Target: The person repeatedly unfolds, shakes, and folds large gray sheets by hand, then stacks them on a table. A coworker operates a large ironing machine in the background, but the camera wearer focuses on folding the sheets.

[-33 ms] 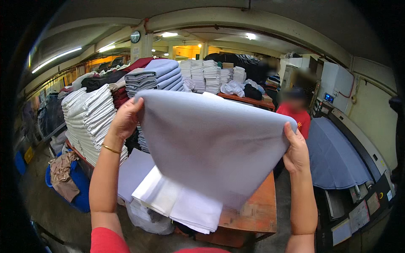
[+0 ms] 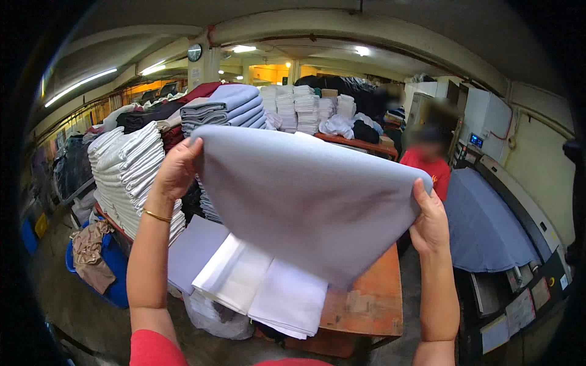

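A grey-blue cloth (image 2: 305,195) is stretched between my raised hands, its lower part hanging over the table. My left hand (image 2: 179,169) pinches the upper left corner; a gold bangle circles that wrist. At the upper right corner my right hand (image 2: 429,213) grips the cloth, thumb toward me. Below the hanging edge, folded white cloths (image 2: 259,283) lie side by side on the wooden table (image 2: 372,293). To their left is a flat grey-lavender cloth (image 2: 194,253). The raised cloth hides part of the tabletop.
Tall stacks of folded white cloths (image 2: 125,177) and grey-blue cloths (image 2: 229,107) stand at left and behind. A blue tub (image 2: 116,287) with brown fabric sits on the floor at left. Beyond my right hand, a person in red (image 2: 427,168) stands near a machine (image 2: 525,195) bearing grey-blue cloth.
The hanging lower edge of the grey-blue cloth has risen slightly, showing a little more of the white cloths and table. Both hands keep their hold.
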The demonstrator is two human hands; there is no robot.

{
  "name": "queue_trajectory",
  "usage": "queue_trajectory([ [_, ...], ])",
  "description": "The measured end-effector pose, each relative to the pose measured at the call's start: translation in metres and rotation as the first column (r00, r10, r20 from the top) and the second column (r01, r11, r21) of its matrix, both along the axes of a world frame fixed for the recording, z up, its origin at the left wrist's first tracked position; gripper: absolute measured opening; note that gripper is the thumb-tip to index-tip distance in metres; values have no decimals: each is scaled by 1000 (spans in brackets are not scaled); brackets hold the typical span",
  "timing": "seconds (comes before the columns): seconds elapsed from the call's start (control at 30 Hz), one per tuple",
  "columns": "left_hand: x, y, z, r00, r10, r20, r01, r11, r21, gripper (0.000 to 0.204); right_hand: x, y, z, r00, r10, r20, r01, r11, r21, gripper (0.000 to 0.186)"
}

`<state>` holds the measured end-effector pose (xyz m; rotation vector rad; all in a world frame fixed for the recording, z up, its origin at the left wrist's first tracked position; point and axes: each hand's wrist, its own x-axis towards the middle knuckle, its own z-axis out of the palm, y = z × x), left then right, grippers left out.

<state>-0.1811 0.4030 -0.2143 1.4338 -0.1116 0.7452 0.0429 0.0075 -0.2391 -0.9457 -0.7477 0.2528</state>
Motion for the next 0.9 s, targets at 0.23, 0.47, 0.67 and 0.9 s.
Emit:
queue_trajectory([
  [0.23, -73, 56, -97, 907, 242, -344, -217, 970, 109, 44, -92, 27, -118, 965, -94, -245, 10, 946, -323, 49],
  [0.47, -202, -5, -365, 644, 227, -730, -441, 890, -113, 32, -194, 7, -354, 756, -162, -634, -248, 825, -507, 37],
  [0.67, -209, -11, -386, 642, 45, -765, -304, 932, -200, 32, -190, -11, -361, 790, -55, -611, -412, 689, -596, 29],
  [0.9, -224, -30, -374, 871, 208, -445, -405, 817, -410, 47, -193, -14, -340, 866, -131, -482, -175, 825, -537, 27],
])
